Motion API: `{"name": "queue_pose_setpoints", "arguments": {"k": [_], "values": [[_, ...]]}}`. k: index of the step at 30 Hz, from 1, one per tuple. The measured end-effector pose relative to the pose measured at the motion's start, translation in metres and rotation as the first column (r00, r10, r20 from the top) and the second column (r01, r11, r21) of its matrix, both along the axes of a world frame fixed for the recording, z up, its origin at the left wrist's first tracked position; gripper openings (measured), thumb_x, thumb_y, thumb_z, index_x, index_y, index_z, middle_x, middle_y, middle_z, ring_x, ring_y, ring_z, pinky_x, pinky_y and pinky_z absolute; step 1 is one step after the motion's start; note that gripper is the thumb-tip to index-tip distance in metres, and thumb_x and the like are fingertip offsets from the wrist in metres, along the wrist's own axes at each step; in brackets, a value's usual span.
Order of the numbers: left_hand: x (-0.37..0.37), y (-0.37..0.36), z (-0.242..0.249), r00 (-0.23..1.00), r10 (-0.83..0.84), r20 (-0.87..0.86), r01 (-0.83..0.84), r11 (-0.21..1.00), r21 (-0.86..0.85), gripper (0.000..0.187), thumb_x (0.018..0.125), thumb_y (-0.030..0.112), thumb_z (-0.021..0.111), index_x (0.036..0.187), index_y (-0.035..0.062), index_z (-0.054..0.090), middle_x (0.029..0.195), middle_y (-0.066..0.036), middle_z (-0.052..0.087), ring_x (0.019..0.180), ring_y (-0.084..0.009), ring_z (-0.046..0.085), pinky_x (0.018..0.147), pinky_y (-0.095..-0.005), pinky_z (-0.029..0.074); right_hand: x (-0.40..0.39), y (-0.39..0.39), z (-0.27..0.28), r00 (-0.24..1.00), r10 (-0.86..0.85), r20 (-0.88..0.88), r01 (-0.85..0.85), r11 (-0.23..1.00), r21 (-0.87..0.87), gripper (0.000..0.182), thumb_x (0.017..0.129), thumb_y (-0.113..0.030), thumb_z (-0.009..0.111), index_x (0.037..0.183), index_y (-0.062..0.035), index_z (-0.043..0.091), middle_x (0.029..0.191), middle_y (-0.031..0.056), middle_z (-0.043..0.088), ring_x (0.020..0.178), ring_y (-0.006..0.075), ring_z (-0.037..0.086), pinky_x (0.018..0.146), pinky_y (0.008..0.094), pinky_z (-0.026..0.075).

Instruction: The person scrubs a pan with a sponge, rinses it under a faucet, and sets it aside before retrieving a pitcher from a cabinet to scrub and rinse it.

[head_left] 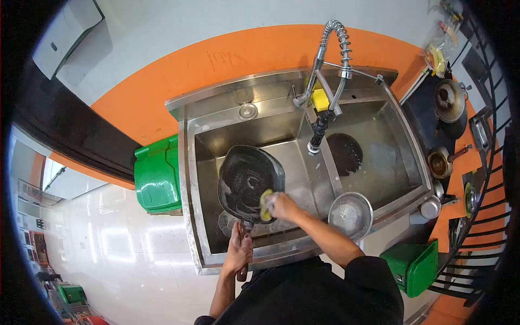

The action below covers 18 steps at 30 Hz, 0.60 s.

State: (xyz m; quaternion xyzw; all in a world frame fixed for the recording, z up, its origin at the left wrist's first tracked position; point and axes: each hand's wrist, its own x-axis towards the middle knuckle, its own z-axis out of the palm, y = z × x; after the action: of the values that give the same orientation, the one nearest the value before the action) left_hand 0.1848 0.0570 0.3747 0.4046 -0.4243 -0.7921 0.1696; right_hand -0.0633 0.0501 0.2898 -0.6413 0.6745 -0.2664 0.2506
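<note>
Tight on the right hand's left, where the pan shuts off that whole side! But look to the hand's right: bare basin floor, an open lane stretching forward past the fingers, until the divider walls it off. Ahead and to the right, the spray nozzle hangs by that divider, crowding any crossing there, while the metal bowl sits close alongside the right forearm. Over to the left hand: pan straight ahead, sink's front rim close by, and forward-left, only a narrow gap between pan and basin wall.
</note>
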Motion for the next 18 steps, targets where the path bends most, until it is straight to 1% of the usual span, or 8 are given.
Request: {"name": "queue_pose_setpoints", "arguments": {"k": [4, 6, 7, 9, 10, 14, 17, 18], "values": [[0.007, -0.01, -0.018, 0.995, -0.097, 0.033, 0.098, 0.994, -0.046, 0.074, 0.097, 0.005, 0.045, 0.155, 0.0131, -0.001, 0.082, -0.001, 0.053, 0.062, -0.012, 0.054, 0.055, -0.0257, 0.047, 0.039, -0.002, 0.031, 0.966, 0.025, 0.257, 0.005, 0.993, -0.116, 0.027, 0.079, -0.008, 0.064, 0.104, -0.0003, 0.067, 0.096, 0.0217, 0.068, 0.09, 0.0368, 0.067, 0.08, 0.0413, 0.054], [0.004, -0.011, -0.038, 0.925, -0.142, 0.352, 0.3, 0.841, -0.449, 0.072, 0.095, 0.003, 0.045, 0.153, 0.0001, 0.003, 0.122, -0.019, 0.058, 0.11, -0.0302, 0.061, 0.093, -0.0341, 0.048, 0.053, -0.021, 0.035, 0.939, 0.048, 0.34, 0.057, 0.955, -0.292, 0.028, 0.079, -0.007, 0.067, 0.105, 0.0015, 0.066, 0.1, 0.0215, 0.068, 0.093, 0.0361, 0.067, 0.081, 0.04, 0.054], [0.0, -0.009, -0.031, 0.924, -0.146, 0.353, 0.305, 0.838, -0.453, 0.072, 0.095, 0.003, 0.045, 0.153, 0.0001, 0.003, 0.122, -0.019, 0.058, 0.11, -0.0302, 0.061, 0.093, -0.0341, 0.048, 0.059, -0.035, 0.038, 0.929, 0.055, 0.365, 0.102, 0.912, -0.397, 0.029, 0.079, -0.007, 0.068, 0.106, 0.0025, 0.066, 0.101, 0.0216, 0.067, 0.094, 0.0361, 0.067, 0.082, 0.0396, 0.053], [-0.011, 0.001, -0.015, 0.918, -0.142, 0.37, 0.293, 0.873, -0.39, 0.069, 0.093, 0.001, 0.045, 0.15, -0.0082, 0.007, 0.149, -0.027, 0.036, 0.14, -0.0333, 0.034, 0.113, -0.0316, 0.026, 0.06, -0.062, 0.045, 0.938, 0.006, 0.347, 0.183, 0.84, -0.51, 0.032, 0.08, -0.007, 0.067, 0.111, -0.0009, 0.063, 0.105, 0.0228, 0.064, 0.099, 0.0384, 0.063, 0.087, 0.0429, 0.051], [-0.014, 0.005, -0.013, 0.939, -0.127, 0.319, 0.266, 0.857, -0.441, 0.069, 0.093, 0.0, 0.045, 0.151, -0.0065, 0.008, 0.144, -0.026, 0.042, 0.134, -0.0312, 0.043, 0.11, -0.0327, 0.031, 0.049, -0.071, 0.055, 0.973, -0.04, 0.226, 0.164, 0.809, -0.565, 0.032, 0.079, -0.005, 0.066, 0.111, -0.0025, 0.063, 0.103, 0.0212, 0.064, 0.096, 0.0366, 0.061, 0.086, 0.0422, 0.052], [-0.015, 0.009, -0.003, 0.951, -0.069, 0.302, 0.219, 0.839, -0.498, 0.07, 0.093, 0.0, 0.045, 0.151, -0.0068, 0.007, 0.144, -0.025, 0.041, 0.137, -0.0312, 0.04, 0.112, -0.0338, 0.028, -0.021, -0.091, 0.049, 0.958, -0.246, -0.147, 0.119, 0.807, -0.578, 0.024, 0.078, -0.009, 0.064, 0.102, -0.0082, 0.066, 0.1, 0.014, 0.065, 0.091, 0.0342, 0.061, 0.08, 0.0439, 0.052], [-0.004, -0.003, -0.002, 0.982, -0.075, 0.174, 0.155, 0.85, -0.504, 0.071, 0.093, -0.002, 0.044, 0.152, -0.0038, 0.005, 0.145, -0.022, 0.039, 0.116, -0.0268, 0.056, 0.098, -0.0324, 0.044, -0.038, -0.059, 0.028, 0.987, -0.028, -0.155, -0.024, 0.947, -0.321, 0.023, 0.08, -0.005, 0.061, 0.104, -0.0059, 0.065, 0.101, 0.018, 0.064, 0.089, 0.0355, 0.064, 0.078, 0.0426, 0.053], [-0.004, -0.006, -0.002, 0.984, -0.081, 0.159, 0.15, 0.858, -0.491, 0.071, 0.093, -0.003, 0.043, 0.152, -0.0012, 0.004, 0.146, -0.021, 0.038, 0.1, -0.0208, 0.057, 0.083, -0.029, 0.047, -0.015, -0.051, 0.017, 0.982, -0.061, 0.177, 0.099, 0.972, -0.213, 0.023, 0.085, -0.01, 0.059, 0.107, -0.0056, 0.064, 0.102, 0.0197, 0.064, 0.091, 0.0358, 0.064, 0.082, 0.0427, 0.053]]}}
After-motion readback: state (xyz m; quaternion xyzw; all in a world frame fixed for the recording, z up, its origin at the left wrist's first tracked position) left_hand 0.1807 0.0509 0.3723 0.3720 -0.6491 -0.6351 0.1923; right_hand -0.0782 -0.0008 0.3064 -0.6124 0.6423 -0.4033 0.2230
